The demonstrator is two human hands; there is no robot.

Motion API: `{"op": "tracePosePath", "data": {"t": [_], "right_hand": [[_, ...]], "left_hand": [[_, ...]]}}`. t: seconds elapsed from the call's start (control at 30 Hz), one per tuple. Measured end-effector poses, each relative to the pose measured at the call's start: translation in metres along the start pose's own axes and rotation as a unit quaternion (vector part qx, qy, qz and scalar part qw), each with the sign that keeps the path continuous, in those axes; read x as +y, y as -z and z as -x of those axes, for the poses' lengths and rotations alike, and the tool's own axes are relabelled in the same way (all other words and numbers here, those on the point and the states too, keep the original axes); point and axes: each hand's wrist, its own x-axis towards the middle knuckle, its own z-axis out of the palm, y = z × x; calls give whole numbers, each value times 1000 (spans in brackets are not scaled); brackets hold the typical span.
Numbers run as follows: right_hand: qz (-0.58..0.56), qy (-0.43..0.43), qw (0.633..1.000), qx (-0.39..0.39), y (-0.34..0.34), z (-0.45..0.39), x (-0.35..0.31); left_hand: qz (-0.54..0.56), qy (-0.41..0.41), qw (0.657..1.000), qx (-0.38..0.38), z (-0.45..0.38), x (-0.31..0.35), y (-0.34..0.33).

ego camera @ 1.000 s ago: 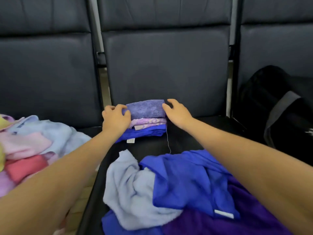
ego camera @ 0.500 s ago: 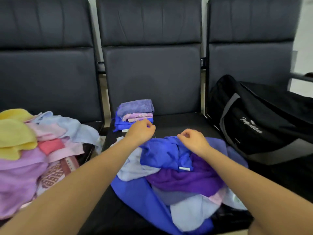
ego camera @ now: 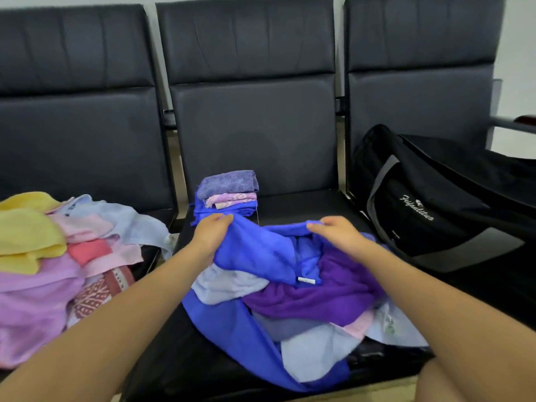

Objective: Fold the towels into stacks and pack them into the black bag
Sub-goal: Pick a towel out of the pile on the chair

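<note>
On the middle seat (ego camera: 203,369), near its front edge, lies a loose heap of unfolded towels (ego camera: 304,323): purple, pale blue and royal blue, tangled together. Just beyond it the left hand (ego camera: 210,235) and the right hand (ego camera: 338,232) each pinch the top edge of a royal-blue towel (ego camera: 258,250), each grip clamped on the cloth, which sags between them over the heap. The step in hand looks like picking out the next towel to fold; the next move calls for lifting it free of the tangle and spreading it flat, though the heap leaves little bare seat for that. At the seat's back edge stands a folded stack (ego camera: 227,195) of 3 towels. On the left seat lies another unfolded pile (ego camera: 43,256), yellow, pink and lilac. The black bag (ego camera: 435,204) sits on the right seat; whether it is unzipped I cannot tell.
</note>
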Motion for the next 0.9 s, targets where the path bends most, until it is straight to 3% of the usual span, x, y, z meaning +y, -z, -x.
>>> {"op": "tracePosePath", "data": {"t": [0.07, 0.13, 0.23, 0.33, 0.4, 0.47, 0.5, 0.57, 0.63, 0.73, 0.83, 0.9], "right_hand": [[-239, 2, 971, 13, 11, 3, -19], [-417, -1, 909, -19, 27, 9, -38], [-531, 1, 847, -39, 51, 23, -58], [-567, -16, 823, -18, 63, 33, -56], [-535, -65, 842, -4, 57, 37, -46], [-449, -113, 886, 26, 46, 41, -29], [-360, -119, 925, 28, 42, 44, -20], [-65, -94, 993, -37, 36, 58, -6], [144, -42, 982, -112, 35, 70, -1], [162, -2, 983, -82, 37, 79, -6], [210, 85, 974, -19, 32, 81, -11], [170, 118, 978, 16, 24, 79, -20]], "left_hand": [[158, 32, 987, 16, 8, 25, -2], [294, 35, 955, -7, 18, 52, 0], [409, -23, 912, -39, 36, 80, 11], [427, -40, 903, -39, 50, 82, 22], [398, -18, 915, -66, 58, 70, 25], [346, 2, 933, -102, 62, 51, 24], [304, 5, 948, -97, 62, 41, 24], [190, -19, 979, -73, 62, 22, 26], [56, -64, 993, -87, 63, 9, 30], [-68, -104, 987, -100, 70, -1, 34], [-84, -154, 978, -109, 79, 3, 39], [-91, -199, 969, -112, 86, 14, 42]]}}
